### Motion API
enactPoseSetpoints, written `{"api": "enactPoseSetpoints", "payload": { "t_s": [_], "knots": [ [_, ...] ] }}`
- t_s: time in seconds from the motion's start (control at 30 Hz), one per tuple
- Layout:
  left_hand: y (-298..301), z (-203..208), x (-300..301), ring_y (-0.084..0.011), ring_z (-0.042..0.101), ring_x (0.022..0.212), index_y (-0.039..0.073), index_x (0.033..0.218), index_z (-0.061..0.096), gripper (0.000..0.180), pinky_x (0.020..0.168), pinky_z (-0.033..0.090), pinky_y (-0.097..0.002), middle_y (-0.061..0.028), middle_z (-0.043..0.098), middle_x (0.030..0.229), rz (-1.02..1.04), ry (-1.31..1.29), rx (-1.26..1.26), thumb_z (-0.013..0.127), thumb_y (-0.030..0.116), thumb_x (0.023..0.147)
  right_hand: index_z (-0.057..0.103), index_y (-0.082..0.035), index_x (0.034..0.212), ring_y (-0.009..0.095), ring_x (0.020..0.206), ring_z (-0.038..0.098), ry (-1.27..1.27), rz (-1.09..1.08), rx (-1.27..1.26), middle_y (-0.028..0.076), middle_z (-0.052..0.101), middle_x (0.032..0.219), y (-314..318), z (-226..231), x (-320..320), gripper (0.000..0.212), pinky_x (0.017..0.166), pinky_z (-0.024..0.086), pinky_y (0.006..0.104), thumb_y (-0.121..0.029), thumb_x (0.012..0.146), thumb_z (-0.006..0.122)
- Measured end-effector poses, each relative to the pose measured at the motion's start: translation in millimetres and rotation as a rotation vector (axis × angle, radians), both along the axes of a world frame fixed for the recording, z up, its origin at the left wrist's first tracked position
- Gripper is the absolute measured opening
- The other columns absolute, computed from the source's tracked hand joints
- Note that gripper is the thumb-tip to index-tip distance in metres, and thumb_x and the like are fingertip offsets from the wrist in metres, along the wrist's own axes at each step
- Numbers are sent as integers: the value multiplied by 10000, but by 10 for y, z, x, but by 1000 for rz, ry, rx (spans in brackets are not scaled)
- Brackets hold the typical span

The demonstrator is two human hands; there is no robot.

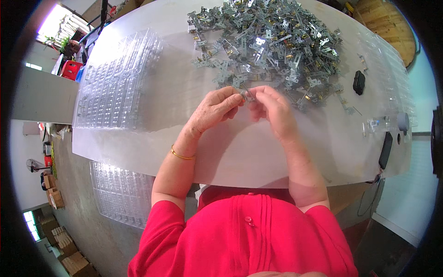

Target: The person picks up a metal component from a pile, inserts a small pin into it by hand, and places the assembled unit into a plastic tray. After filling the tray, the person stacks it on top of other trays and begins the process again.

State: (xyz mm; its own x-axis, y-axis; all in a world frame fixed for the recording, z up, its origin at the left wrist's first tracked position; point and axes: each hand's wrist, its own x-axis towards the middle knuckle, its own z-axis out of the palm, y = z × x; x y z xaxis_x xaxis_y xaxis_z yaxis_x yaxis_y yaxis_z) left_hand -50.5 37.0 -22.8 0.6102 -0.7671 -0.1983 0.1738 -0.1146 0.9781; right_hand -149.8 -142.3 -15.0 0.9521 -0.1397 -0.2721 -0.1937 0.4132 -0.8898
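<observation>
Both hands meet over the middle of the table, just in front of a big heap of small stamped metal parts (272, 41). Between my fingertips is one small silvery metal part (248, 96); its exact shape is partly hidden. My left hand (217, 107) pinches it with thumb and forefinger, the other fingers curled under. My right hand (272, 108), a little blurred, closes on the same part from the other side. A gold bracelet (182, 154) circles my left wrist.
Clear plastic compartment trays (110, 83) are stacked on the table's left, with more trays (122, 196) below its edge. On the right lie a small black object (359, 83), a clear tape roll (380, 124), a dark phone-like slab (386, 150) and more clear trays (392, 78).
</observation>
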Motion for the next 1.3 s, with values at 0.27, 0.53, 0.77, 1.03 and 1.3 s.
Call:
{"api": "enactPoseSetpoints", "payload": {
  "t_s": [0.27, 0.53, 0.77, 1.03, 1.3],
  "knots": [
    [-21, 24, -33, -39, 395, 545, 41, 943, 615, 333, 478, 298, -212, 42, 478, 644, -175, -55, 48, 556, 358, 1026, 625, -52, 992, 80, 777, 585, -123, -98, -237, 3, 644, 872, 21, -95, 25, 151, 703, 491, 247, -203, 982, 616],
    [33, 124, 30, -51, 396, 430, 28, 921, 611, 338, 394, 276, -202, -24, 562, 658, 1, 282, -14, 506, 330, 1030, 627, -47, 986, 111, 955, 597, -382, -191, -228, 44, 645, 1003, 50, -11, 0, 51, 840, 491, 264, -93, 966, 635],
    [48, 50, 71, -119, 499, 415, -1, 941, 603, 380, 390, 371, -235, -81, 611, 677, -105, 412, -130, 478, 344, 1038, 621, -22, 977, 119, 872, 621, -559, -143, -599, 60, 646, 992, 117, -71, 0, 38, 783, 509, 258, -35, 946, 641],
    [55, -143, 154, -300, 688, 628, -72, 1161, 577, 544, 613, 562, -359, -220, 683, 983, -138, 472, -310, 414, 433, 1042, 641, -38, 1028, 107, 862, 632, -335, -212, -124, 24, 662, 932, 93, -5, 2, 75, 782, 528, 267, -91, 978, 625],
    [-64, -62, -20, -256, 539, 1265, 2, 1377, 514, 421, 1034, 460, -412, -161, 571, 1356, 53, 39, -536, 554, 214, 1016, 651, -67, 1049, 134, 902, 633, -260, -285, 330, 31, 678, 1009, 1, -202, 46, 110, 810, 538, 321, -150, 995, 601]
  ]
}}
